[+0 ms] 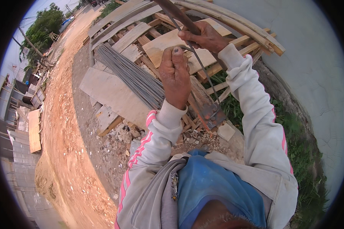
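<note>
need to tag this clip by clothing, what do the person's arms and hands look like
Both hands are bare, no gloves: the left hand and the right hand. Both arms wear long, light grey jacket sleeves with pink stripes running down the outer side and ribbed cuffs at the wrists. The left sleeve shows two or three pink stripes; the right sleeve shows a thinner pink line along its edge.

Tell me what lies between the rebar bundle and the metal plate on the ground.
In the head view, the left hand and its sleeve cross between the rebar bundle and the metal plate.

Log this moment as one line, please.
left hand: grips thin steel rod | right hand: holds rusty bar | rod bundle: on boards
</note>
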`<move>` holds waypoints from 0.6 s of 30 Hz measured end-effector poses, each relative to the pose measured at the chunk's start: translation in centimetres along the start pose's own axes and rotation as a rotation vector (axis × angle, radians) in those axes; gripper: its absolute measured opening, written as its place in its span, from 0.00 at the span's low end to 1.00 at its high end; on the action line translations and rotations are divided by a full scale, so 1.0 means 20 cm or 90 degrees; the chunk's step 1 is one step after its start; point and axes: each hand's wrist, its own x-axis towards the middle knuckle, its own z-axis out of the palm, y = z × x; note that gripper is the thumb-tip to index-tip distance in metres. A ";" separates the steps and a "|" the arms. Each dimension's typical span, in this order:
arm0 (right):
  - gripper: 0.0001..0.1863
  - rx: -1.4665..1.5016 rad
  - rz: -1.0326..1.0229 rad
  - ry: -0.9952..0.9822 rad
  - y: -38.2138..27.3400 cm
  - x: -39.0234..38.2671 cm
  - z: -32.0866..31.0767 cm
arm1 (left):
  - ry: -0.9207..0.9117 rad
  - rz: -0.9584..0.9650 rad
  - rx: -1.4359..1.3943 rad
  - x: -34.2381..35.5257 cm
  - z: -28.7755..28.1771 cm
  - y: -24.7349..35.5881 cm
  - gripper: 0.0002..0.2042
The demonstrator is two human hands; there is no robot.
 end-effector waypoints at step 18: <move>0.18 -0.046 0.064 0.133 -0.24 -0.19 -0.03 | -0.156 -0.077 -0.050 0.04 -0.10 0.12 0.15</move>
